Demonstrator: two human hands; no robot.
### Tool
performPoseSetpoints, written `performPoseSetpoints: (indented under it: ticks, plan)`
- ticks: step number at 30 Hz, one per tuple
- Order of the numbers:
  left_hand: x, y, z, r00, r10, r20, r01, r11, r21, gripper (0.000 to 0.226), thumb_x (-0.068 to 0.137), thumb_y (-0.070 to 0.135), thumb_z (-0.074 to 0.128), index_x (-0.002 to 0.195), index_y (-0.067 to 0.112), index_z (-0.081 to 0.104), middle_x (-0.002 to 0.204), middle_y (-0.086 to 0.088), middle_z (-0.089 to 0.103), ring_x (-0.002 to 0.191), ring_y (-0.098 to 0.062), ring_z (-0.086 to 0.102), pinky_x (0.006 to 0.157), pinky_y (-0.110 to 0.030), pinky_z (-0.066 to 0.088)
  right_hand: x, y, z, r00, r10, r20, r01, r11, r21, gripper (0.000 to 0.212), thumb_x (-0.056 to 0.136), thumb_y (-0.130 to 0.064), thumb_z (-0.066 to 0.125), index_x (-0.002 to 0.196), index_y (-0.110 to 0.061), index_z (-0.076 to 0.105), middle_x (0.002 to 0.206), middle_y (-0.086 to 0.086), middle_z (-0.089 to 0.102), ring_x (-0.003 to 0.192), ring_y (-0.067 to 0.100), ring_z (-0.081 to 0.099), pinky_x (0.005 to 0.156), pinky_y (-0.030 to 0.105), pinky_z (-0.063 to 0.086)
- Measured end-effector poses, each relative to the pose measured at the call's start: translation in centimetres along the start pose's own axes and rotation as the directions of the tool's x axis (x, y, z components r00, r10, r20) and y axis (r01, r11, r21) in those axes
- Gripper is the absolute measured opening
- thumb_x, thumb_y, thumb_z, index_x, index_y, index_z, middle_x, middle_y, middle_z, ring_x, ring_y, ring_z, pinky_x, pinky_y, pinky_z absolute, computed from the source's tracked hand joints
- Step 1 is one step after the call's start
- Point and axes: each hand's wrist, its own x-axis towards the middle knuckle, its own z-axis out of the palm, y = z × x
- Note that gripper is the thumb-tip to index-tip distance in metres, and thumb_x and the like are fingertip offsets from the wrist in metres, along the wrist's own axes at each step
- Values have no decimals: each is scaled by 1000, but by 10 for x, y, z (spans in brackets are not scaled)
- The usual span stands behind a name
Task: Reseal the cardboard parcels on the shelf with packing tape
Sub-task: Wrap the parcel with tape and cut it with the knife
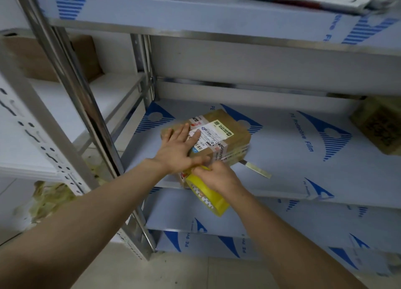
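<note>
A brown cardboard parcel (235, 134) with white shipping labels lies on the middle shelf (303, 171), near its front edge. My left hand (178, 147) presses flat on the parcel's top, fingers straight over the label. My right hand (219, 178) grips a yellow tape dispenser (208, 199) at the parcel's near end, below the shelf's front edge. The tape itself is hidden between my hands.
A thin metal blade or strip (257, 169) lies on the shelf just right of the parcel. Another brown box (382, 126) stands at the far right of the shelf. A cardboard box (36, 56) sits on the left rack. Steel uprights (71, 89) stand left.
</note>
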Motion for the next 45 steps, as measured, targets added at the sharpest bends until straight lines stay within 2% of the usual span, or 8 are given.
performPoseSetpoints:
  ticks: [6, 20, 24, 29, 33, 36, 39, 45]
  plan:
    - [5, -30, -21, 876, -482, 7, 250, 442, -862, 76, 89, 48, 56, 151, 22, 21, 159, -5, 12, 144, -27, 18, 115, -43, 18, -7, 3, 2, 999, 42, -6, -41, 991, 129, 42, 88, -46, 58, 110, -12, 66, 111, 9, 65, 104, 27, 59, 95, 38, 47]
    - [-25, -1, -9, 718, -479, 505, 492, -165, -855, 36, 98, 30, 38, 79, 6, 56, 66, -14, 66, 68, -27, 58, 51, -28, 53, -32, -75, -85, 955, -283, 93, 176, 786, 592, 5, 79, -12, 67, 77, -7, 66, 65, 6, 69, 59, 19, 65, 62, 31, 54]
    - [-19, -2, -6, 769, -599, 221, 134, -187, -973, 37, 103, 35, 31, 109, 13, 60, 99, 0, 67, 85, -13, 58, 71, -20, 46, 3, -101, -67, 968, -247, 44, 165, 758, 631, 16, 80, -21, 73, 85, -8, 67, 81, 13, 71, 74, 25, 68, 80, 42, 57]
    - [-25, 3, -10, 890, -456, 4, -154, -308, -939, 22, 90, 18, 40, 72, 13, 51, 45, 4, 55, 43, -8, 51, 39, -10, 39, 32, -118, -44, 983, -177, -49, 169, 771, 614, 43, 81, -53, 67, 89, -11, 65, 86, 13, 72, 74, 22, 69, 75, 34, 58]
    - [-19, -27, 13, 963, -270, -9, -39, -107, -993, 119, 49, 21, 66, 150, 10, 6, 125, -8, 57, 93, -13, 58, 70, -19, 50, 36, -122, -41, 985, -161, -58, 164, 788, 594, 59, 80, -61, 62, 104, -8, 64, 89, 11, 71, 75, 20, 69, 64, 27, 56]
    - [-17, -41, 20, 988, -156, 18, 64, 290, -955, 163, 39, 39, 89, 138, 26, -40, 159, 3, 5, 145, -18, 13, 115, -41, 27, 35, -121, -43, 985, -159, -66, 167, 801, 575, 50, 82, -62, 59, 92, -14, 63, 78, 4, 69, 66, 13, 67, 52, 20, 50]
    - [-18, -38, 22, 955, -279, -99, 81, 568, -819, 167, 34, 47, 89, 143, 17, -33, 156, -2, 2, 145, -22, 3, 119, -42, 11, 31, -120, -41, 983, -168, -79, 184, 812, 555, 44, 82, -62, 59, 84, -18, 60, 79, 2, 68, 68, 11, 65, 52, 20, 47]
    - [-15, -32, 19, 903, -388, -185, 93, 597, -797, 141, 33, 36, 83, 149, 7, 6, 139, -10, 29, 134, -26, 26, 113, -46, 29, 8, -120, -54, 987, -113, -116, 158, 832, 532, 43, 80, -57, 66, 80, -14, 60, 73, 6, 67, 54, 11, 65, 50, 19, 52]
